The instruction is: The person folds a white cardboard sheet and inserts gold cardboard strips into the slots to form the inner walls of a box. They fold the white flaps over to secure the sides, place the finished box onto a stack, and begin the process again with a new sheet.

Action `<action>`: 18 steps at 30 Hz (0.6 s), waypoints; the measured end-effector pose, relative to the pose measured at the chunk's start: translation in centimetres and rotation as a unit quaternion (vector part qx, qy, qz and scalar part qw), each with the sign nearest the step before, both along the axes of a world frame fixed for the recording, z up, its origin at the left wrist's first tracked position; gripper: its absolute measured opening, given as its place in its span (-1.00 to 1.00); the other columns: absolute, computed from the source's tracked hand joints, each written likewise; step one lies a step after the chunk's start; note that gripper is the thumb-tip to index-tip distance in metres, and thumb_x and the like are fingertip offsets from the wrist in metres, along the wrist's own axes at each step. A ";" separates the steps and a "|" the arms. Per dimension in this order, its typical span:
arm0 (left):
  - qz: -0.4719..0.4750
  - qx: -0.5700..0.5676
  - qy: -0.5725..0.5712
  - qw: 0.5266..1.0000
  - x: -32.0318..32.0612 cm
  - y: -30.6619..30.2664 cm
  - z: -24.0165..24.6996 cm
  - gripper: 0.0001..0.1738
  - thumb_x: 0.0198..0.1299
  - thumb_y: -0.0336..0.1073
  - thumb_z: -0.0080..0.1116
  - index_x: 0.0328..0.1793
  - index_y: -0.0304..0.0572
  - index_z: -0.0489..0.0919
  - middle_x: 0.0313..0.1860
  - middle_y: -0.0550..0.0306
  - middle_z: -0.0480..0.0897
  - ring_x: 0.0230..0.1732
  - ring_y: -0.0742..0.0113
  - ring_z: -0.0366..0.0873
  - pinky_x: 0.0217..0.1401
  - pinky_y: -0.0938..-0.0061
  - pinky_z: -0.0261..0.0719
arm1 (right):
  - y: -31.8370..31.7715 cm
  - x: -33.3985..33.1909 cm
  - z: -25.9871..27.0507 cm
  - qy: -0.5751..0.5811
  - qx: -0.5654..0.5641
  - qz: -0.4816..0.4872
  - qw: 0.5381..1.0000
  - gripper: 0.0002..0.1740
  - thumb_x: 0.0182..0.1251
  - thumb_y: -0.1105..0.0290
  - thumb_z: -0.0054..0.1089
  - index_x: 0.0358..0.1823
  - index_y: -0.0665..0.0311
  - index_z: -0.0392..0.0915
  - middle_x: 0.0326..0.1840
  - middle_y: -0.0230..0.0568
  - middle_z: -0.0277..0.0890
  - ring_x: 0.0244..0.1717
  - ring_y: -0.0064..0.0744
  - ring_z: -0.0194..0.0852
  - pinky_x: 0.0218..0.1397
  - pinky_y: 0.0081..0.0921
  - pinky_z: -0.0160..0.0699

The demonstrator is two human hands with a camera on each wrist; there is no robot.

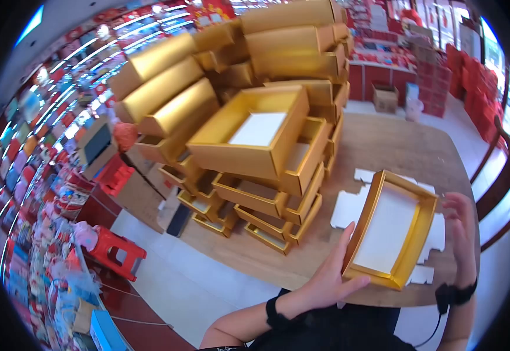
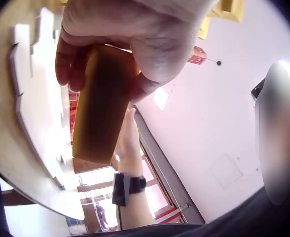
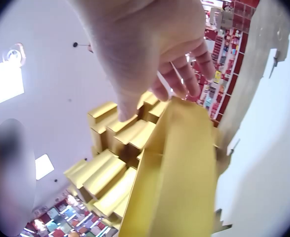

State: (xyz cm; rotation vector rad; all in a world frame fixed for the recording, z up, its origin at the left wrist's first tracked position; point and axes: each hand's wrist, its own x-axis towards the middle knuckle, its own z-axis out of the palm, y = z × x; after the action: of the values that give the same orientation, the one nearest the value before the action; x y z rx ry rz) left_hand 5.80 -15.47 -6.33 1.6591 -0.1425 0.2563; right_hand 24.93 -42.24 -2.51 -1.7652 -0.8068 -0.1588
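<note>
A shallow gold cardboard box (image 1: 420, 237) with a white bottom is tilted over the near right part of the table. My left hand (image 1: 320, 285) grips it at its near left corner, thumb along the near wall and fingers along the left side. In the left wrist view, that hand (image 2: 135, 37) spans one end of the gold box (image 2: 103, 111). My right hand (image 1: 461, 231) is off the box's right side with its fingers loosely spread. The right wrist view shows this hand (image 3: 150, 54) holding nothing, fingertips close over the box's end (image 3: 187, 163).
White flat die-cut cards (image 1: 345, 209) lie under the held box on the wooden table (image 1: 383, 140). A tall stack of similar gold boxes (image 1: 231, 158) fills the table's left side. A wooden chair (image 1: 503, 169) stands at the right, a red stool (image 1: 114, 248) on the floor at left.
</note>
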 end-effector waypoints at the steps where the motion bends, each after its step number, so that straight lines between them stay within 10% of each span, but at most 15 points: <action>1: 0.012 -0.030 -0.030 0.999 -1.8 -0.6 2.1 0.17 0.20 -0.22 0.35 0.68 -0.29 -0.28 0.65 -0.24 -0.05 0.63 -0.03 0.02 0.62 0.21 0.02 | -0.6 -1.1 0.1 -0.016 0.064 -0.003 0.998 -0.38 0.40 -0.10 0.09 0.25 0.23 0.37 0.22 -0.29 0.38 0.14 -0.47 0.41 0.13 -0.47 0.38; 4: 0.180 0.085 -0.154 0.968 -6.5 2.0 5.3 0.16 0.18 -0.25 0.37 0.70 -0.23 -0.22 0.62 -0.12 0.00 0.60 0.03 0.05 0.61 0.13 0.00 | 0.0 -2.9 0.4 -0.044 0.129 0.059 0.989 -0.36 0.41 -0.15 0.07 0.21 0.27 0.38 0.21 -0.21 0.37 0.12 -0.44 0.40 0.12 -0.46 0.38; 5: 0.246 -0.035 -0.111 0.962 -7.9 3.2 8.2 0.06 0.24 -0.25 0.29 0.70 -0.18 -0.18 0.58 -0.04 0.09 0.57 0.04 0.13 0.55 0.10 0.19 | 0.2 -3.7 0.7 -0.063 0.111 0.084 0.988 -0.41 0.39 -0.07 0.12 0.19 0.28 0.39 0.20 -0.17 0.37 0.11 -0.43 0.41 0.11 -0.45 0.39; 8: 0.174 -0.090 -0.281 0.940 -8.4 7.5 16.8 -0.37 0.51 -0.12 -0.05 0.60 -0.13 0.10 0.27 0.00 0.52 0.07 0.16 0.62 0.10 0.19 0.65 | 1.4 -4.9 0.9 -0.076 0.107 0.121 0.984 -0.51 0.33 0.15 0.20 0.15 0.30 0.40 0.19 -0.12 0.37 0.08 -0.41 0.42 0.09 -0.43 0.41; 10: 0.210 -0.146 -0.209 0.944 -7.8 10.5 19.7 -0.60 0.52 -0.09 -0.03 0.31 -0.16 0.42 -0.04 0.11 0.65 -0.24 0.28 0.59 0.00 0.17 0.66 | 3.4 -5.0 1.8 -0.126 0.117 0.115 0.978 -0.56 0.23 0.40 0.23 0.14 0.30 0.41 0.19 -0.09 0.38 0.03 -0.41 0.43 0.05 -0.43 0.44; 14: 0.222 -0.162 -0.156 0.949 -5.7 11.3 21.6 -0.69 0.49 -0.08 0.02 0.19 -0.03 0.40 -0.14 0.15 0.62 -0.32 0.32 0.54 -0.01 0.18 0.65 | 11.7 -8.3 12.0 -0.284 0.158 0.210 0.922 -0.34 0.13 0.72 0.23 0.32 0.18 0.47 0.43 -0.01 0.33 -0.17 -0.38 0.56 -0.17 -0.52 0.59; 18: 0.213 -0.176 -0.160 0.948 -4.0 8.8 21.9 -0.64 0.48 -0.04 0.04 0.25 0.03 0.31 -0.06 0.17 0.57 -0.27 0.34 0.53 -0.06 0.24 0.61 | 20.3 -10.5 17.2 -0.384 0.060 0.192 0.901 -0.38 0.33 0.29 0.25 0.43 0.02 0.34 0.45 -0.06 0.27 0.01 0.01 0.62 -0.07 -0.22 0.66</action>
State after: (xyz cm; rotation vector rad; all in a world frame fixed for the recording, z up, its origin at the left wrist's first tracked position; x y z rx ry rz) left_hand 1.79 -6.66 15.57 1.2674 0.0226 0.8337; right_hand 14.43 -21.90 14.71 -1.3704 -1.6558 -0.6515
